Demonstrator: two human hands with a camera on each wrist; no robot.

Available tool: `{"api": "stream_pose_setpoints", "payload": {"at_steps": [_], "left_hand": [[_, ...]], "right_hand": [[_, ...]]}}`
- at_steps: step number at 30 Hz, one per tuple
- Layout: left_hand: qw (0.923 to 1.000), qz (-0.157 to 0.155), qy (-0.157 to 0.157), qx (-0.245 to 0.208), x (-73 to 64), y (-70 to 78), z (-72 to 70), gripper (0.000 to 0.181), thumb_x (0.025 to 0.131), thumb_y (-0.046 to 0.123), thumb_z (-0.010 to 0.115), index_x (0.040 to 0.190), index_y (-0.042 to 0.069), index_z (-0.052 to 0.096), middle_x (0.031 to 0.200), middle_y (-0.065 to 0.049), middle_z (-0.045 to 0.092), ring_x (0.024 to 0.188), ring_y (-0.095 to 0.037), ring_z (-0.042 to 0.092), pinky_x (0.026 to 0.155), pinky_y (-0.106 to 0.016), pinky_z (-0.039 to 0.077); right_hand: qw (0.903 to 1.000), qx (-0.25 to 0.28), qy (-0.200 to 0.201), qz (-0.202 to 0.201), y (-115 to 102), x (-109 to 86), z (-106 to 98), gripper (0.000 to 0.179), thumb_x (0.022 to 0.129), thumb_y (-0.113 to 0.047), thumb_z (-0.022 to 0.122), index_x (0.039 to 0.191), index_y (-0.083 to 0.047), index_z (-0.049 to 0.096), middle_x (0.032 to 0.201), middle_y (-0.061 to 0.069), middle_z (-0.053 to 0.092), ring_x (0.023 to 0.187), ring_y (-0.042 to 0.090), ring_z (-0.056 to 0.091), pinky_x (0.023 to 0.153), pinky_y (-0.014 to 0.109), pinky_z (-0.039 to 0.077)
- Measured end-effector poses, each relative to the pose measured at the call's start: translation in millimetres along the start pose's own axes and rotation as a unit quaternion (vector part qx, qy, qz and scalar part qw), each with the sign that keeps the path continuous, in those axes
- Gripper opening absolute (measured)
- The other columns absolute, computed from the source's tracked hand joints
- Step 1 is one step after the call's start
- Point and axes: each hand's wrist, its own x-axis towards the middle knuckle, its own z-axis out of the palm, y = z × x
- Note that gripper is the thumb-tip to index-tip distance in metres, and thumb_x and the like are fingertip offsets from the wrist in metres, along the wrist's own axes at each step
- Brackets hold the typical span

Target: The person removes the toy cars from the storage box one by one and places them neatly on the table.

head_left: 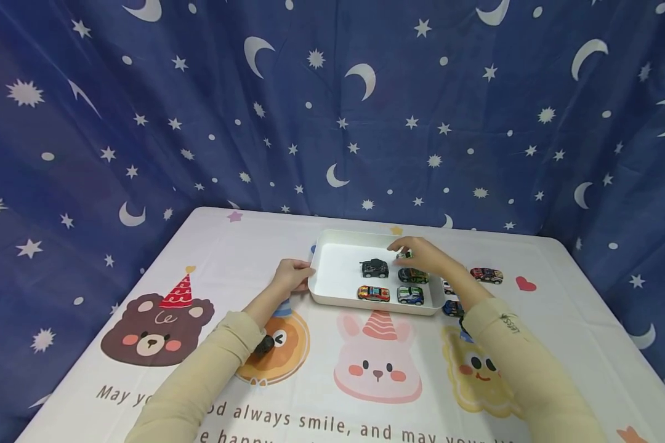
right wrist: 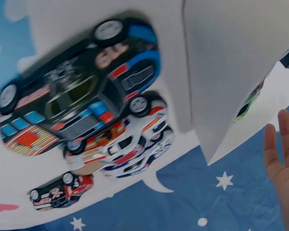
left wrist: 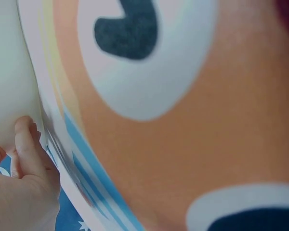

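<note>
A white tray (head_left: 339, 299) lies on the table, and my left hand (head_left: 292, 275) grips its left rim between thumb and fingers. Over the tray's right half is my right hand (head_left: 423, 255), its fingers spread and slightly bent around a small white-and-green toy car (head_left: 404, 254) that they partly hide. I see no firm hold on that car. Also in the tray are a black toy armored vehicle (head_left: 375, 268), a dark green toy car (head_left: 413, 275), a red-orange toy car (head_left: 374, 293) and a white-blue-green toy car (head_left: 410, 295).
Right of the tray are a red-black toy car (head_left: 486, 275), a blue-black toy car (right wrist: 82, 86) and white toy cars (right wrist: 130, 149), partly behind my right arm in the head view. Beside my left forearm sits a small dark object (head_left: 264, 346). A starry blue curtain (head_left: 332, 123) hangs behind.
</note>
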Motion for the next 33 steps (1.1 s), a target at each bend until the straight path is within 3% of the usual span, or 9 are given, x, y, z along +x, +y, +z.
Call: {"api": "stream_pose_setpoints", "payload": {"at_steps": [6, 13, 22, 33], "left_hand": [[1.0, -0.001, 0.0, 0.002, -1.3, 1.2, 2.1, 0.03, 0.089, 0.011, 0.062, 0.116, -0.002, 0.062, 0.11, -0.02, 0.064, 0.067, -0.008, 0.06, 0.062, -0.02, 0.059], [0.9999, 0.001, 0.001, 0.017, -1.2, 2.1, 1.9, 0.032, 0.089, 0.013, 0.061, 0.117, -0.001, 0.061, 0.109, -0.019, 0.065, 0.064, -0.005, 0.058, 0.057, -0.016, 0.056], [1.0, 0.001, 0.002, 0.001, -1.8, 0.8, 0.3, 0.031, 0.089, 0.011, 0.061, 0.116, -0.003, 0.061, 0.111, -0.021, 0.064, 0.065, -0.007, 0.06, 0.059, -0.018, 0.058], [1.0, 0.002, 0.003, -0.006, -4.3, 0.4, 0.9, 0.029, 0.088, 0.009, 0.061, 0.114, -0.004, 0.062, 0.106, -0.02, 0.065, 0.064, -0.007, 0.059, 0.058, -0.018, 0.058]], "right_hand": [[0.9998, -0.009, -0.014, -0.007, -6, 7.9, 6, 0.04, 0.088, -0.014, 0.065, 0.123, 0.004, 0.057, 0.121, 0.022, 0.06, 0.107, 0.036, 0.058, 0.091, 0.047, 0.053], [0.9984, -0.009, -0.056, 0.006, -11, 18.1, 14, 0.044, 0.087, -0.017, 0.067, 0.125, 0.002, 0.056, 0.122, 0.021, 0.06, 0.109, 0.036, 0.058, 0.091, 0.042, 0.053], [0.9967, -0.005, -0.081, 0.005, -13, 27.0, 20, 0.043, 0.086, -0.014, 0.069, 0.124, 0.002, 0.056, 0.124, 0.021, 0.059, 0.109, 0.035, 0.059, 0.091, 0.04, 0.054], [0.9932, -0.081, -0.081, 0.022, -22, 31.9, 30, 0.047, 0.084, -0.021, 0.071, 0.123, 0.002, 0.056, 0.124, 0.019, 0.059, 0.117, 0.033, 0.053, 0.104, 0.045, 0.044]]}}
